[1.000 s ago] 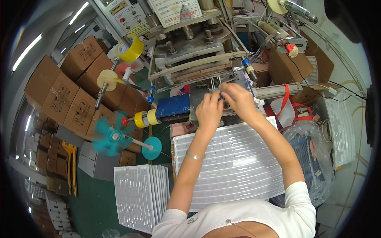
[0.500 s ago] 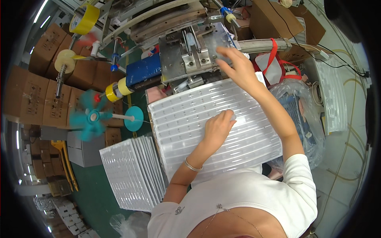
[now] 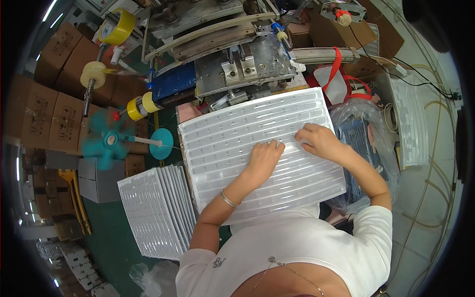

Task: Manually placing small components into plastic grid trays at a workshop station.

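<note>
A large white plastic tray (image 3: pixel 222 190) with long parallel grooves lies in front of me, small dark parts set in rows along its far half. Over the middle of the tray, my left hand (image 3: pixel 265 161) has its fingers curled down; anything in them is too small to make out. Just right of it, my right hand (image 3: pixel 320 142) is bent into a pinch, fingertips low over the grooves; what it holds, if anything, is hidden. Beyond the tray's far edge stands a machine with a metal plate (image 3: pixel 274 62) and a small silver clamp block (image 3: pixel 240 72).
More grooved trays (image 3: pixel 151 210) stand stacked at the left. A teal fan (image 3: pixel 113 140) with blurred blades and yellow tape rolls (image 3: pixel 118 27) are farther left. Cartons (image 3: pixel 64 121) line the far left. At right are a red-strapped bag (image 3: pixel 336 84) and a clear plastic bag (image 3: pixel 391 143).
My right hand has come back from the machine's metal plate to the tray, beside my left hand. The left hand stays over the tray's middle. The view has shifted slightly.
</note>
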The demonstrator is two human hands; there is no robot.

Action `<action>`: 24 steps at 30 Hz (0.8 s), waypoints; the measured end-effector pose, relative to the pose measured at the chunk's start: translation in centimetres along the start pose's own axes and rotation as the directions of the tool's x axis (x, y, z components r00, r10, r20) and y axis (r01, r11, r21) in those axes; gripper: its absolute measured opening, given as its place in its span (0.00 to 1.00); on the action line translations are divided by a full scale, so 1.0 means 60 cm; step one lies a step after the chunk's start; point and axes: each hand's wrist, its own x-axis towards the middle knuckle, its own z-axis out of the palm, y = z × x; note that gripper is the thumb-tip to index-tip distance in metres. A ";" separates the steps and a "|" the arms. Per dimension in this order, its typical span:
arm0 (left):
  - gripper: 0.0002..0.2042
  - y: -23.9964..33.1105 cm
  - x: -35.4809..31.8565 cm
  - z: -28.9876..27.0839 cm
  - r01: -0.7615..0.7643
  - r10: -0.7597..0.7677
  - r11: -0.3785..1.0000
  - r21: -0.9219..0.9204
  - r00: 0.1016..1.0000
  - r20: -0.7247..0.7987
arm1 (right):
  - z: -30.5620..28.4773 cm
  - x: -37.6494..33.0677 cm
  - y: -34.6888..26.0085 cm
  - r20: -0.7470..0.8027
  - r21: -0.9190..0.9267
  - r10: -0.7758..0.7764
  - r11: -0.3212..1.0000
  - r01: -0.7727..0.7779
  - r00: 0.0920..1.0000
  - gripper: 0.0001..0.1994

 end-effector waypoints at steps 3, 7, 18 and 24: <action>0.12 0.017 0.013 -0.011 0.064 -0.070 0.996 -0.067 0.994 -0.088 | -0.017 0.022 -0.004 0.007 0.148 0.093 0.985 -0.093 0.996 0.11; 0.12 0.041 0.050 -0.004 0.114 -0.149 0.954 -0.278 0.983 -0.111 | -0.026 0.048 0.014 -0.081 0.326 0.134 0.940 -0.100 0.988 0.10; 0.20 0.016 0.017 0.037 0.012 -0.028 0.991 -0.132 0.993 -0.115 | -0.063 0.088 0.042 -0.127 0.890 0.457 0.443 -0.102 0.880 0.05; 0.19 -0.046 0.035 -0.047 0.122 -0.220 0.940 -0.317 0.930 -0.294 | -0.076 0.118 0.016 -0.176 0.882 0.555 0.456 -0.119 0.813 0.08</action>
